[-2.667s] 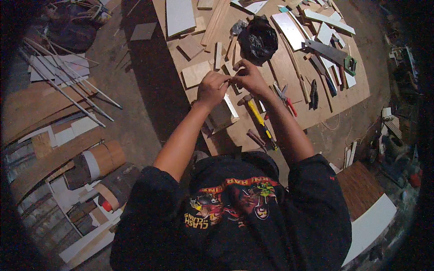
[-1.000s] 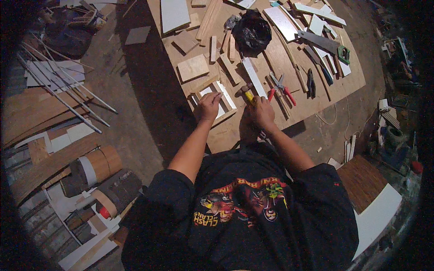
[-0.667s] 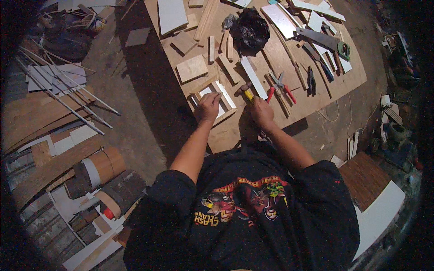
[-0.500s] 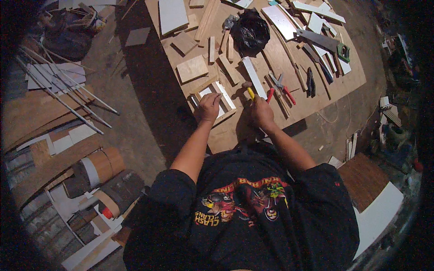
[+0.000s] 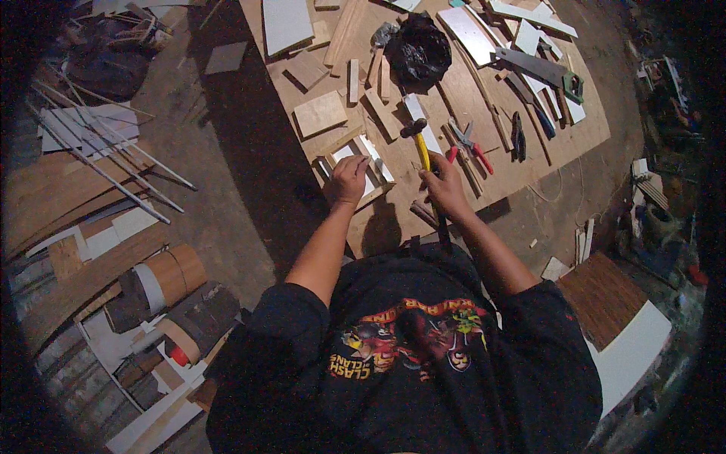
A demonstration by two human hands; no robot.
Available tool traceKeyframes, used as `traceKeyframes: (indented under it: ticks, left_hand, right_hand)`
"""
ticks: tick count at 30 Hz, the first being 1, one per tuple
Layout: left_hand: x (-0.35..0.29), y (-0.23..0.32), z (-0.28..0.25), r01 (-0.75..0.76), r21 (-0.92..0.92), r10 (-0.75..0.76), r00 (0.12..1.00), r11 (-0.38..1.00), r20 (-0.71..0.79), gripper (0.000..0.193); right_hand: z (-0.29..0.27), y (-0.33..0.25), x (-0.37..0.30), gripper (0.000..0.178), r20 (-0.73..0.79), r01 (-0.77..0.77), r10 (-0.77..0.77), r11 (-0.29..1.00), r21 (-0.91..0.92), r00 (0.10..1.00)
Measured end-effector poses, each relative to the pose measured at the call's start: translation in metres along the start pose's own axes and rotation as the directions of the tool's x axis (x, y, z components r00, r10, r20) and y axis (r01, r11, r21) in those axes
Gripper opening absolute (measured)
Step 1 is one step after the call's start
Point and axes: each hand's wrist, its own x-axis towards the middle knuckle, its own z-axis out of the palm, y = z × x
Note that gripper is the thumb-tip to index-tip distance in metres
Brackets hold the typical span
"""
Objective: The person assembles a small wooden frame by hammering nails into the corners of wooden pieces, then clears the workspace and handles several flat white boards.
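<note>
My right hand (image 5: 443,187) is wrapped round the handle of a hammer (image 5: 423,143) with a yellow and black grip. Its dark head is raised to the right of a small rectangular wooden frame (image 5: 376,194) with white strips inside. Over that frame, at the table's near left corner, my left hand (image 5: 348,180) is closed in a pinch against its inner side. Whatever lies between those fingertips is too small to make out. Red-handled snips (image 5: 472,147) lie just beyond my right hand.
On the plywood table (image 5: 484,185) lie wood offcuts (image 5: 320,114), a black plastic bag (image 5: 418,53), dark pliers (image 5: 518,136) and a green-handled handsaw (image 5: 541,66). Long rods (image 5: 113,163) and board scraps cover the floor at left. A white panel (image 5: 631,359) leans at right.
The hammer has lifted and its head now stands higher, away from the frame. My right hand has shifted slightly right and toward me. The left hand keeps its place on the frame.
</note>
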Motion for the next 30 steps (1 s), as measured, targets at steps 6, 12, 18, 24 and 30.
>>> traceKeyframes:
  ticks: [6, 12, 18, 24, 30]
  left_hand:
    - [0.001, 0.003, 0.003, -0.05, 0.019, 0.05, 0.999, 0.999, 0.006, 0.008]
    - [0.002, 0.004, -0.005, -0.136, 0.08, 0.132, 0.99, 0.987, 0.052, 0.011]
    - [-0.003, 0.002, -0.003, 0.078, -0.063, -0.077, 0.997, 0.995, 0.018, 0.013]
    - [0.002, 0.009, -0.007, -0.054, 0.073, 0.052, 0.998, 0.996, 0.025, 0.015]
    - [-0.005, -0.001, -0.004, 0.096, -0.078, -0.085, 0.987, 0.992, 0.139, 0.017]
  right_hand:
    - [0.003, 0.023, -0.016, 0.05, -0.013, 0.245, -0.265, 0.908, -0.341, 0.964]
    - [0.026, -0.004, -0.041, 0.053, 0.108, 0.187, -0.153, 0.791, -0.582, 0.982]
    - [0.041, -0.012, -0.048, 0.055, 0.174, 0.239, -0.166, 0.731, -0.64, 0.971]
    - [0.047, 0.001, -0.047, 0.056, 0.152, 0.216, -0.154, 0.69, -0.691, 0.976]
    - [0.048, 0.006, -0.048, 0.058, 0.152, 0.249, -0.199, 0.707, -0.662, 0.968]
